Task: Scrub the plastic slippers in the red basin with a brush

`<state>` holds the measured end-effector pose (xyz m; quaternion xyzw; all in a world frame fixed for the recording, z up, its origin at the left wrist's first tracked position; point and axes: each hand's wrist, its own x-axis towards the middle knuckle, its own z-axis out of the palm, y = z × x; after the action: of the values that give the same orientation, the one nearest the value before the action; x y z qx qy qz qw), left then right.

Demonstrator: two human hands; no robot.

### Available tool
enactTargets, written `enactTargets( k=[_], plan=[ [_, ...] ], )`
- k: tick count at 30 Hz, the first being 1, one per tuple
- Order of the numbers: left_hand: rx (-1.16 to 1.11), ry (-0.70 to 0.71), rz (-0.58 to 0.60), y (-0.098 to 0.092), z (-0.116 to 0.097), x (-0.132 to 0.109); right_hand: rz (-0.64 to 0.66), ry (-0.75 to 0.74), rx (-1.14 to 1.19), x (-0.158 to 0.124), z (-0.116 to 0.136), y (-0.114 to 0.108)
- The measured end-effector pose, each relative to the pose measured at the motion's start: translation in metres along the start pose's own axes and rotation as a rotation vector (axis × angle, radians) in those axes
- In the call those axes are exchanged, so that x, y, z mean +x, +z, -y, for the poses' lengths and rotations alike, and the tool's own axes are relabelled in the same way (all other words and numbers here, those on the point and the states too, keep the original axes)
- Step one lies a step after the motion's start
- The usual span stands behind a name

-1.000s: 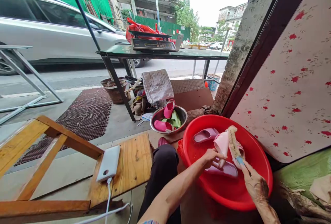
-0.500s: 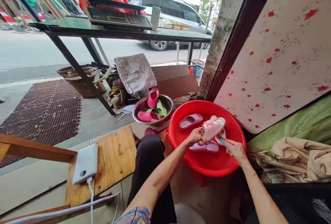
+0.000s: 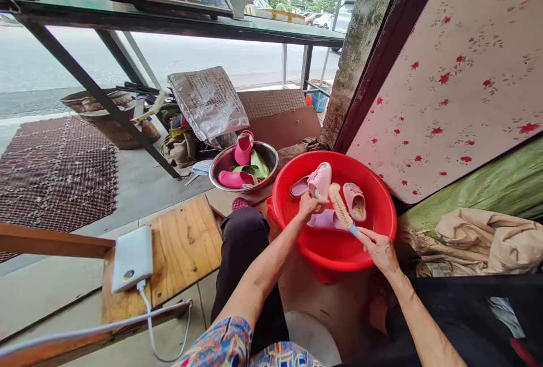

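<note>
A red plastic basin (image 3: 382,225) sits on the ground in front of me. My left hand (image 3: 309,204) is closed around a small pink slipper (image 3: 321,178), held upright over the basin. My right hand (image 3: 379,246) grips the blue handle of a scrubbing brush (image 3: 339,204), whose bristles sit just right of that slipper. Another pink slipper (image 3: 355,200) lies in the basin to the right. Two pale purple ones lie in the basin, one (image 3: 299,186) at the far left and one (image 3: 323,220) under the brush.
A steel bowl (image 3: 223,161) with pink and green slippers stands left of the basin. A wooden bench (image 3: 182,248) carries a white power bank (image 3: 131,258) with a cable. A metal-legged table (image 3: 139,16) with a scale stands behind. A flowered board (image 3: 462,78) leans at right.
The view has tilted down and closer. The slipper in my left hand has turned upright, and the brush has come out from behind it to its right side. A second pink slipper now lies exposed.
</note>
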<state>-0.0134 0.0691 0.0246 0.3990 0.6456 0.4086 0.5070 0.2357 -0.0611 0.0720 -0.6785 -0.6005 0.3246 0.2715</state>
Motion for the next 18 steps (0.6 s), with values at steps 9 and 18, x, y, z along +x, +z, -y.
enactTargets(
  k=[9,18],
  plan=[
    [0.37,0.152,0.064,-0.001,-0.001,-0.019,-0.301,-0.206,-0.751,0.025,0.019,-0.01],
    [0.682,0.373,-0.001,-0.013,0.006,-0.024,-0.213,-0.082,-0.851,0.027,0.041,-0.023]
  ],
)
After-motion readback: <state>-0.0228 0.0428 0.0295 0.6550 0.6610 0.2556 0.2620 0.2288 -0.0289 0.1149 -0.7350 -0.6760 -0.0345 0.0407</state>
